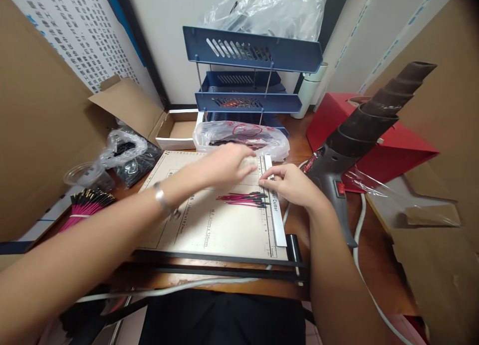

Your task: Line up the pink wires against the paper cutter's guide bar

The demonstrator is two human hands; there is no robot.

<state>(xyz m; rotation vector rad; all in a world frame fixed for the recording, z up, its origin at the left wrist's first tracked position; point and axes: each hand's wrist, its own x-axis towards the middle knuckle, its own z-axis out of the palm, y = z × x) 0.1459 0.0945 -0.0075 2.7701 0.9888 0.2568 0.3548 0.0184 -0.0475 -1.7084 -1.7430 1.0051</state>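
Note:
A paper cutter (224, 230) with a cream board and printed size marks lies flat in front of me. Several short pink wires with black ends (247, 199) rest on the board by its right ruler edge. My left hand (232, 164) reaches across the upper board, slightly smeared by motion, its thumb and fingers apart and nothing visible between them. At the white edge strip (276, 215), my right hand (289, 186) is closed in a pinch just above the wires. Whatever its fingertips hold is too small to make out.
A bundle of pink wires (88, 205) lies to the left. Behind the cutter are a plastic bag (243, 135) and a blue tray rack (250, 51). A grey heat gun (348, 150) stands right, near a red box (400, 135) and a white cable (359, 235).

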